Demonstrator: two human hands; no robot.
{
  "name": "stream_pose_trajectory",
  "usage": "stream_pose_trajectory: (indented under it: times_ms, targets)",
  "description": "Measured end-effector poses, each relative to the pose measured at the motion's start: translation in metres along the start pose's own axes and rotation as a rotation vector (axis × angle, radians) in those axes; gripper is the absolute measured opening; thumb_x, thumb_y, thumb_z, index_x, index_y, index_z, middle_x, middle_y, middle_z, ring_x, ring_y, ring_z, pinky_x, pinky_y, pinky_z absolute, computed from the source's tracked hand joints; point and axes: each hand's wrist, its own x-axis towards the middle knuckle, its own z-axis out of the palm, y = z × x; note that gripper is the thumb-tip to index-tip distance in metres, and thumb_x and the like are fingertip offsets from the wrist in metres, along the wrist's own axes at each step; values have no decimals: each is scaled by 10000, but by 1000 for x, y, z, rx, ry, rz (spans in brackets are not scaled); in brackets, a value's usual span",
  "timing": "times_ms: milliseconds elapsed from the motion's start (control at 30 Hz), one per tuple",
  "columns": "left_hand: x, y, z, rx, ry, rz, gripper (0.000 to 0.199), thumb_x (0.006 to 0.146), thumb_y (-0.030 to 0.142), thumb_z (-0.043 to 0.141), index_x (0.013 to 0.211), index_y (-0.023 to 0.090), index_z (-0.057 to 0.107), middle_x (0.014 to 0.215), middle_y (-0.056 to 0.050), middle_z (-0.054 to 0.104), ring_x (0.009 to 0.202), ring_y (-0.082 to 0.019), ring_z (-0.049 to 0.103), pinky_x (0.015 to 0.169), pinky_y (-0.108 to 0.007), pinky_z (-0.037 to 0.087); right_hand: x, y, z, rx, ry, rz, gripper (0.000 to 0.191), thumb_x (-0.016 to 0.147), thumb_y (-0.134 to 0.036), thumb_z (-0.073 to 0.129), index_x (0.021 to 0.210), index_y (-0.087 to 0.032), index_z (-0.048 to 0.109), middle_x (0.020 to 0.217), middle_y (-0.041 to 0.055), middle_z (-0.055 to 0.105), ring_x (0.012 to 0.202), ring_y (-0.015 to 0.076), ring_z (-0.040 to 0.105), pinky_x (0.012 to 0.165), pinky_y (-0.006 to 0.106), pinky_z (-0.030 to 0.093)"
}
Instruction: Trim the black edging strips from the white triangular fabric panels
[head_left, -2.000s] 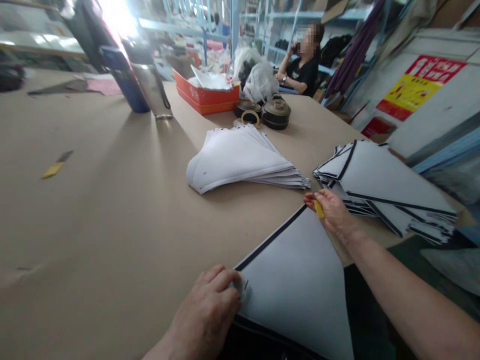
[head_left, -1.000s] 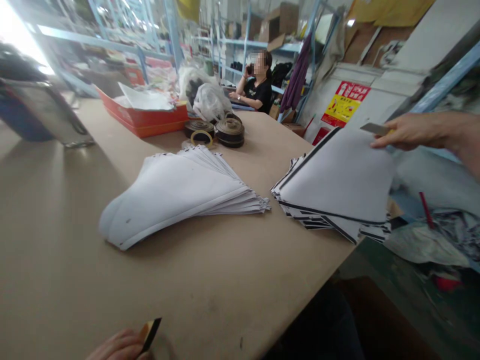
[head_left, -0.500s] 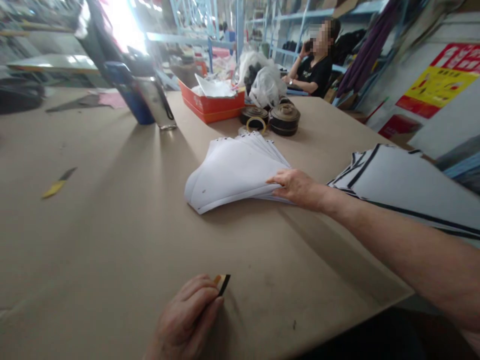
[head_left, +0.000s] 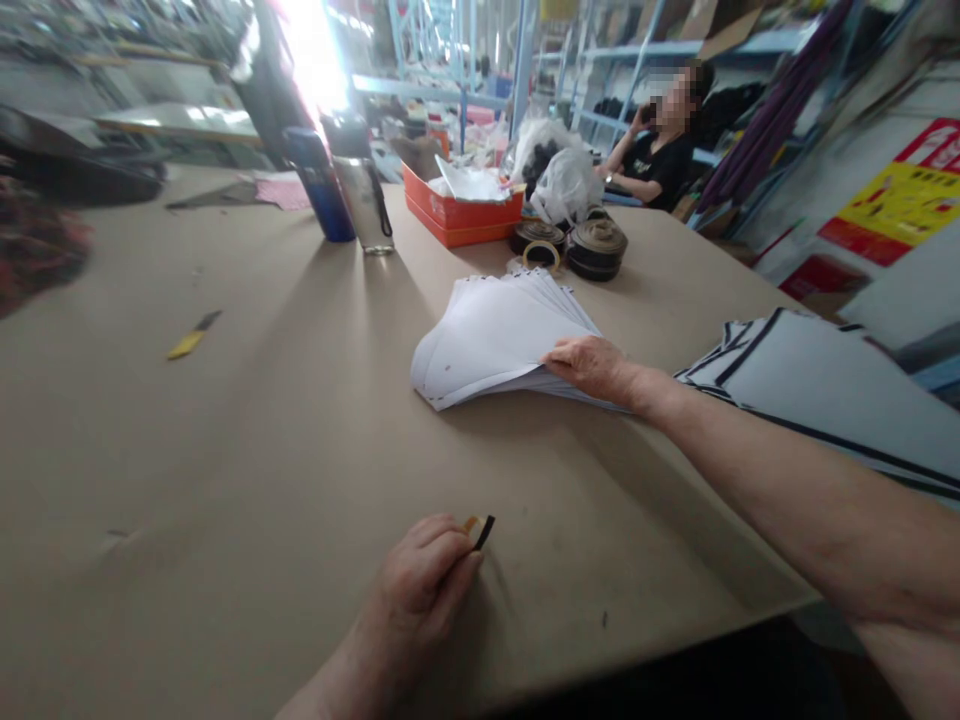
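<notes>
My right hand (head_left: 591,368) lies flat on the edge of a fanned stack of white sheets (head_left: 487,345), its fingers over the stack's near side. My left hand (head_left: 424,580) rests near the table's front edge, pinching a small yellow-and-black piece (head_left: 478,530) between finger and thumb. A second fanned stack of white sheets with black edging (head_left: 817,410) lies at the right, partly cut off by the frame and apart from my right hand.
The wide tan table (head_left: 247,470) carries a yellow-handled knife (head_left: 187,345), tape rolls (head_left: 596,250), an orange box (head_left: 459,218), a blue bottle (head_left: 319,185) and a steel flask (head_left: 364,195). A seated person (head_left: 664,150) holds a phone beyond the table, before blue shelving.
Compared with the oldest frame, my right hand has moved from the black-edged pile onto the white stack. The large sheet in front of me has gone to the right pile. My left hand now pinches the small piece.
</notes>
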Motion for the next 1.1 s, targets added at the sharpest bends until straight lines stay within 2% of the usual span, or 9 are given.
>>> stream_pose_trajectory:
  times_ms: [133,300,400,533,667,733,800,933,1100]
  targets:
    - [0,2,-1,-61,29,-91,141,874,157,527,748,167,589,722,-29,593,718,-141,565,665,-251,457,-27,-22,-11,-27,56,29,302,945,-305,436,1024,-185,701,931,79,635,779,176,597,640,256,366]
    - [-1,17,-18,-295,134,-258,130,854,178,570,741,177,633,763,-13,624,723,-118,587,655,-207,458,-111,-59,-14,214,98,-90,263,944,-266,432,985,-183,678,838,50,591,739,148,577,657,237,379]
    - [-4,27,-25,-343,164,-307,113,833,181,600,734,181,654,827,-16,630,777,-122,602,693,-203,465,-166,-74,2,322,12,-100,234,935,-208,430,960,-185,662,794,35,576,700,131,567,639,224,381]
    - [-10,38,-20,-296,120,-313,127,827,169,592,719,179,656,838,-21,622,789,-120,607,701,-203,473,-209,-83,33,161,-6,-54,271,837,-67,440,942,-189,658,737,40,590,663,154,563,595,247,365]
    - [-10,43,-5,-166,62,-275,125,830,178,576,742,184,665,967,-59,621,916,-159,611,784,-266,490,-211,-93,45,130,39,14,279,801,-67,479,993,-183,645,765,46,610,670,170,577,606,262,380]
    - [-8,43,0,-118,113,-339,140,819,201,582,719,179,677,1101,-98,595,1077,-216,571,879,-339,479,-203,-100,43,109,91,33,297,805,-83,488,1044,-176,639,767,48,611,662,180,577,608,274,381]
    - [-3,42,1,-153,174,-451,163,808,233,591,681,175,676,1121,-115,603,1175,-252,522,944,-391,456,-195,-106,42,142,124,23,290,805,-80,486,1031,-173,643,767,46,617,668,179,584,616,272,384]
    - [6,39,-7,-289,131,-599,160,776,278,622,667,175,679,1009,-102,671,1096,-243,583,942,-392,463,-187,-110,45,314,106,5,182,816,-128,518,945,-165,642,812,42,634,691,153,597,611,243,387]
    - [10,52,-17,-221,145,-493,144,761,248,633,651,166,676,955,-79,671,945,-192,625,775,-279,496,-191,-117,44,291,5,-100,196,849,-131,466,874,-190,652,726,27,596,639,150,542,586,262,349]
